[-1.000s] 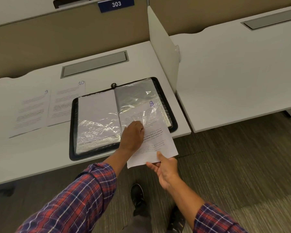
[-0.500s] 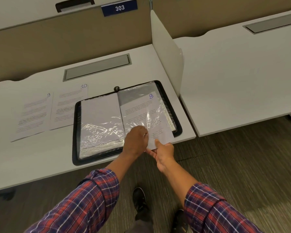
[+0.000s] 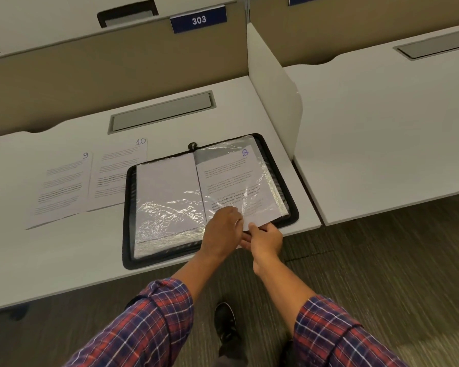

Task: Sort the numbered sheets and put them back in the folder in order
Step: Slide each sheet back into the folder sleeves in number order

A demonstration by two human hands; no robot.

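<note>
Sheet 8 [image 3: 228, 178] sits nearly inside right sleeve; right hand [image 3: 265, 238] pinches its 6 o'clock edge, left hand [image 3: 224, 226] presses plastic flat so it slides w/o snagging.

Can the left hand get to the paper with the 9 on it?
Probably yes. Sheet 9 lies bare on the desk, nothing on it, but the left hand is busy at the folder with sheet 8.

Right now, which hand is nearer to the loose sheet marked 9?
Left. The left hand rests on the folder's right sleeve, on the side toward sheet 9; the right hand pinches sheet 8's bottom edge, farther away.
</note>
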